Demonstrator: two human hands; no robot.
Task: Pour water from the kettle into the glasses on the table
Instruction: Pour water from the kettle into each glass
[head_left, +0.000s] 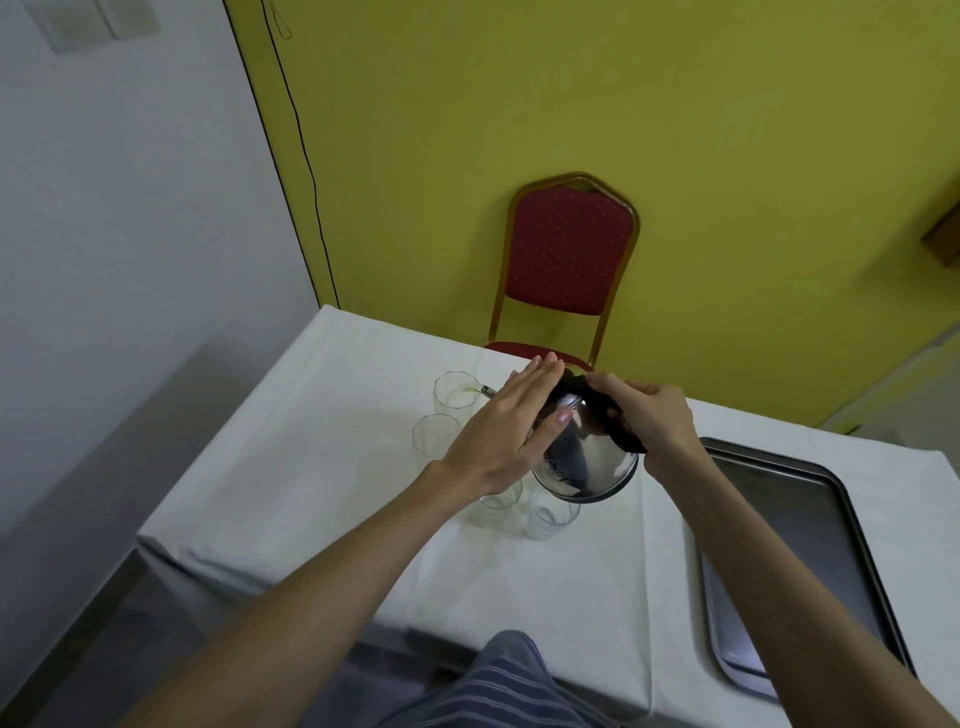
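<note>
A shiny steel kettle (587, 460) hangs tilted to the left over the white tablecloth (322, 467). Its spout reaches the rim of the far clear glass (454, 395), and a thin stream runs into it. My right hand (647, 415) is shut on the kettle's black handle. My left hand (506, 431) lies flat with fingers straight against the kettle's lid and upper side. A second glass (434, 434) stands just nearer than the first. Two more glasses (550, 514) stand under the kettle and my left wrist, partly hidden.
A grey metal tray (841, 525) lies on the table at the right. A red chair with a gold frame (569, 249) stands behind the table against the yellow wall. The table's left edge drops off near the grey wall.
</note>
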